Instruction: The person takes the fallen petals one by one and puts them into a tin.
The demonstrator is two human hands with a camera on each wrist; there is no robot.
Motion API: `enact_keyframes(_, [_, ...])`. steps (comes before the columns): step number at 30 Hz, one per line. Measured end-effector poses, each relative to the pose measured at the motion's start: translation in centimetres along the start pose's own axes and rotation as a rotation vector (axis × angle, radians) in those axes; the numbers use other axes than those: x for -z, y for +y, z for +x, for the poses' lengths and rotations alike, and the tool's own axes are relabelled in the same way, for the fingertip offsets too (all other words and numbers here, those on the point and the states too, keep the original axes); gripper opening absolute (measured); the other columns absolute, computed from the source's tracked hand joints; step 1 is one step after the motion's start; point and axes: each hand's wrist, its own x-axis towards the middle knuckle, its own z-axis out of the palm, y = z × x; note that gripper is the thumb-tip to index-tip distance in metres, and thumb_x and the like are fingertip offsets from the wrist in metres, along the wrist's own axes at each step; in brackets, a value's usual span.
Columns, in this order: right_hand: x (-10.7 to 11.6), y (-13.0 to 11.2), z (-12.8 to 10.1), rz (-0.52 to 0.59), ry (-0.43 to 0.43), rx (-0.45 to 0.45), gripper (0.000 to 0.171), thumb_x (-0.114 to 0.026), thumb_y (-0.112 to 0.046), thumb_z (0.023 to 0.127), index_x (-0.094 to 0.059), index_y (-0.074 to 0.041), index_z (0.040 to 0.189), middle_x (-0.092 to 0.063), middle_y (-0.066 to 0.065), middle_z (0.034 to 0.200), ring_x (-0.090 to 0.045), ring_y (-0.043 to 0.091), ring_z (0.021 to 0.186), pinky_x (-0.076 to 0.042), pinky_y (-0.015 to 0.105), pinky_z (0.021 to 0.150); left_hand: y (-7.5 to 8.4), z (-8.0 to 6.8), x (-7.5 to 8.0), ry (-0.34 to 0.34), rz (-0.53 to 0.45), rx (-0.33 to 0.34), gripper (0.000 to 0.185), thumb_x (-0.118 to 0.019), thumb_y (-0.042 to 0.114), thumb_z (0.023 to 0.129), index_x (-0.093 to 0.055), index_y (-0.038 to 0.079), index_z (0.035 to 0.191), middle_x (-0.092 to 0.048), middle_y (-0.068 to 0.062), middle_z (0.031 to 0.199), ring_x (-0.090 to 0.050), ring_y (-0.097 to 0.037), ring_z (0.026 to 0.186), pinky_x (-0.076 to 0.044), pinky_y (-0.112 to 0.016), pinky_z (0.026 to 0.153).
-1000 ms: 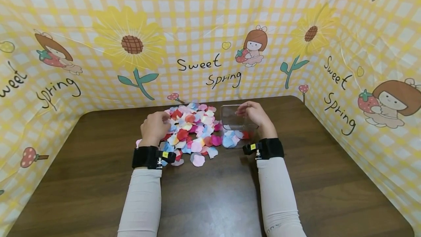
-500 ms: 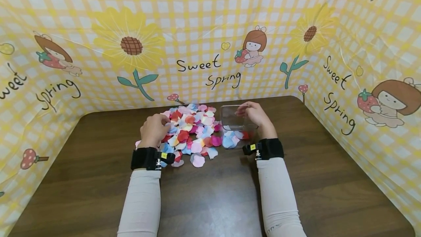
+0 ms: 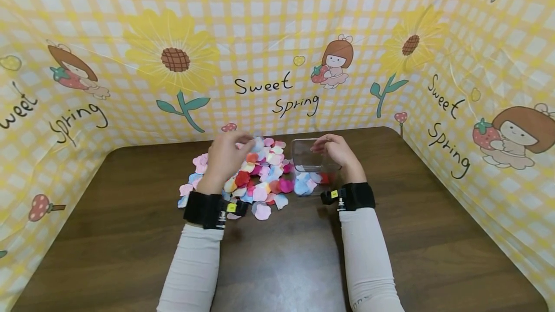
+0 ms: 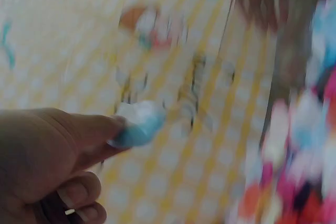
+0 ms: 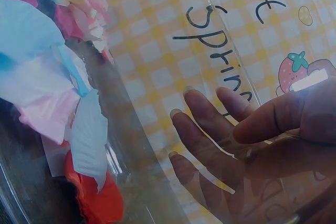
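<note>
In the head view my left hand is raised over the left part of a pile of artificial flower petals. Its thumb and forefinger pinch a light blue and white petal, seen blurred in the left wrist view. My right hand holds a clear plastic box at its right side. Slightly bent fingers show through the clear wall in the right wrist view; exact contact is hard to tell. Inside the box lie several blue, white and pink petals and a red one.
The pile and box stand near the back edge of a dark wooden table. A yellow checked cloth with printed flowers and figures hangs around the table's back and sides. Some petals lie loose in front of the pile.
My left hand has lifted from the pile's left side and moved right and away from me, now with a light blue petal. The right hand and box have stayed put.
</note>
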Motion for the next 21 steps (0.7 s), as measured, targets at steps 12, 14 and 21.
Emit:
enact_keyframes(12, [-0.1,0.1,0.3,0.009,0.021,0.007,0.041,-0.030,0.003,0.096,-0.057,0.011,0.124,-0.063,0.033,0.126,-0.060,0.046,0.121,-0.042,0.056,0.106,5.3,-1.0,-6.2,-0.192,-0.002,-0.248,0.027,-0.069,0.026,0.099,-0.074,0.018,0.125,-0.073,0.001,0.091,-0.060,-0.013,0.074,-0.043,-0.028,0.059])
enact_keyframes(14, [-0.1,0.1,0.4,0.010,0.022,0.006,0.040,-0.030,0.003,0.096,-0.058,0.011,0.124,-0.063,0.033,0.125,-0.060,0.046,0.121,-0.042,0.056,0.106,4.9,-0.9,-5.8,-0.203,0.007,-0.224,0.031,-0.069,0.028,0.100,-0.072,0.017,0.128,-0.074,-0.001,0.101,-0.064,-0.017,0.084,-0.047,-0.032,0.064])
enact_keyframes(21, [0.0,0.2,0.2,-0.012,0.030,0.010,0.041,-0.029,0.003,0.096,-0.058,0.012,0.124,-0.064,0.032,0.125,-0.062,0.045,0.120,-0.044,0.054,0.102,1.3,-0.2,-1.9,-0.136,0.134,-0.044,0.029,-0.069,0.028,0.099,-0.072,0.014,0.124,-0.072,-0.006,0.123,-0.065,-0.031,0.112,-0.052,-0.048,0.084])
